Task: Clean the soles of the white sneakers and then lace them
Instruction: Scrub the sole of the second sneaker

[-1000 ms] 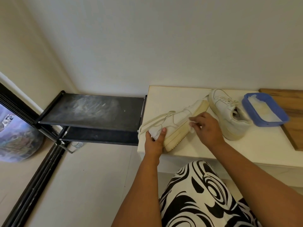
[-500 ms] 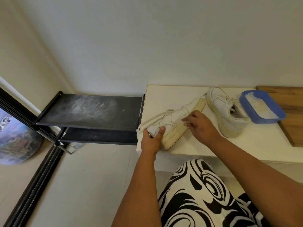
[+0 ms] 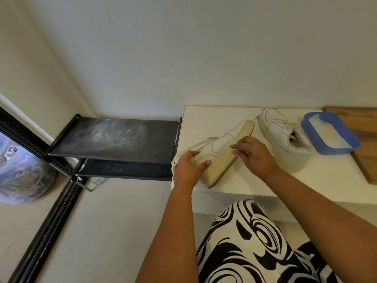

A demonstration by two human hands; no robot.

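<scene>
Standing at far left: a black shelf rack (image 3: pixel 122 139), dusty on top, just beside the tabletop (image 3: pixel 204 117).
Left hand (image 3: pixel 188 166): fingers curled round the heel end of the tipped sneaker (image 3: pixel 220 152), thumb pressed on its side panel.
Tipped sneaker: lies on its side at the tabletop's front left corner, yellowed sole (image 3: pixel 228 158) facing right.
Right hand (image 3: pixel 255 154): fingers pinching a small white wipe (image 3: pixel 234 148) against the sole's edge.
Second sneaker (image 3: pixel 285 139): upright, laced, just beside the right hand.
Blue tray (image 3: pixel 330 133): holds something white, resting partly on a wooden board (image 3: pixel 365 127).
</scene>
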